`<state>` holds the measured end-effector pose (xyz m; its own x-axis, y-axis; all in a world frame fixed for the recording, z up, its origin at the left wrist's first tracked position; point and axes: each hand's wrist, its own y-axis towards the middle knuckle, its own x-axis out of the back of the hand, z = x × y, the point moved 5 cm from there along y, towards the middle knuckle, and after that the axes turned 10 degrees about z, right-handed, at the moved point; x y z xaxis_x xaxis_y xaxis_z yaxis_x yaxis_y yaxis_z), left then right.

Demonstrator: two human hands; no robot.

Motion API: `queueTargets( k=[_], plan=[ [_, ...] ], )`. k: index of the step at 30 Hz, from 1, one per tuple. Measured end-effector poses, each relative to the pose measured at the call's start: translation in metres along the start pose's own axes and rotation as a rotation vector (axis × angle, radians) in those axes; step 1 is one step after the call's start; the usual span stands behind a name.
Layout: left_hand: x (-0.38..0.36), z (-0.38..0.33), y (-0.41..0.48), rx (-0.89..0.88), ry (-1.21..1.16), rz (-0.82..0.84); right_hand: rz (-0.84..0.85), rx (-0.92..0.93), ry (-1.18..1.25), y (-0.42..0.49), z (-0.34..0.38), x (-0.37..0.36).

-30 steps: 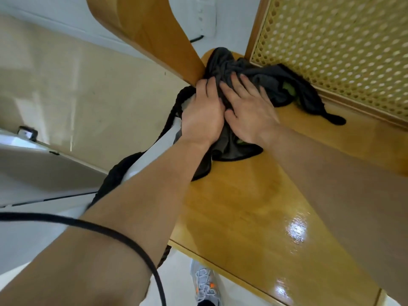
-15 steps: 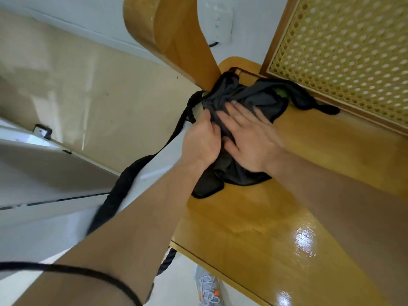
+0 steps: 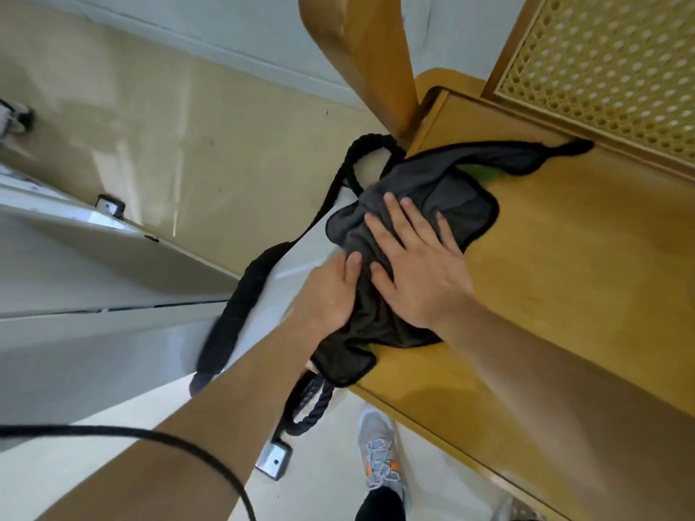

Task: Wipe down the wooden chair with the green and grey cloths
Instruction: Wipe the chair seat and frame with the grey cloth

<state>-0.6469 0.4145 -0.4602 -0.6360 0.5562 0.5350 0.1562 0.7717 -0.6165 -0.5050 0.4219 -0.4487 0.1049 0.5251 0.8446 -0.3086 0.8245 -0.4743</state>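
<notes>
Head view, looking down over both forearms at the wooden chair [image 3: 564, 295]. Grey cloth [image 3: 443, 204] lies bunched on the seat at its left edge, about midway between the front corner and the rear corner where the armrest post [image 3: 368, 58] comes down; one lobe hangs over the left edge near the front. Green cloth [image 3: 485, 174] shows only as slivers under the grey one, so it sits beneath and is mostly hidden. My right hand [image 3: 417, 265] is open, palm flat, fingers spread and pressing on top of the grey cloth. My left hand [image 3: 331, 295] is at the seat's left edge, thumb on the fabric and the other fingers curled out of sight under or around the fold; it looks to be pinching the cloth but I cannot confirm a full grip. Key relation: the bundle's long axis runs from the near-left overhang toward the far-right tail, which reaches the base of the cane backrest [image 3: 601, 69]. Both hands sit on the near half of that axis, the right hand further in on the seat, the left hand at the edge. Unwiped gloss lies to the right and toward the front edge, so I judge the next stroke belongs to the right hand, sweeping away from the left edge. Dark rope [image 3: 248, 287] hangs beside the seat, clear of the cloth. Risk: overhanging lobe could slide off.
</notes>
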Motion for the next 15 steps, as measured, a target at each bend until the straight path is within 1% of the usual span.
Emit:
queueTargets(
  k=[2, 5, 7, 9, 11, 13, 15],
  plan=[
    [0.002, -0.024, 0.031, -0.019, -0.007, -0.019, -0.03, -0.035, -0.012, 0.016, -0.016, 0.014],
    [0.005, -0.056, 0.069, -0.098, -0.06, -0.053, -0.066, -0.148, 0.021, 0.038, -0.037, 0.033],
    [0.006, -0.056, 0.069, -0.126, -0.077, -0.059, -0.075, -0.201, 0.053, 0.04, -0.037, 0.034],
    [0.003, -0.037, 0.046, -0.131, -0.068, -0.036, -0.065, -0.226, 0.067, 0.028, -0.021, 0.023],
    [-0.003, -0.003, 0.007, -0.09, -0.047, -0.025, -0.054, -0.173, 0.038, 0.001, 0.012, -0.001],
    [-0.008, 0.033, -0.036, -0.027, 0.006, -0.055, -0.02, -0.058, 0.02, -0.032, 0.047, -0.028],
    [-0.011, 0.054, -0.06, 0.019, 0.062, -0.07, 0.03, 0.029, -0.007, -0.05, 0.061, -0.046]
  ],
)
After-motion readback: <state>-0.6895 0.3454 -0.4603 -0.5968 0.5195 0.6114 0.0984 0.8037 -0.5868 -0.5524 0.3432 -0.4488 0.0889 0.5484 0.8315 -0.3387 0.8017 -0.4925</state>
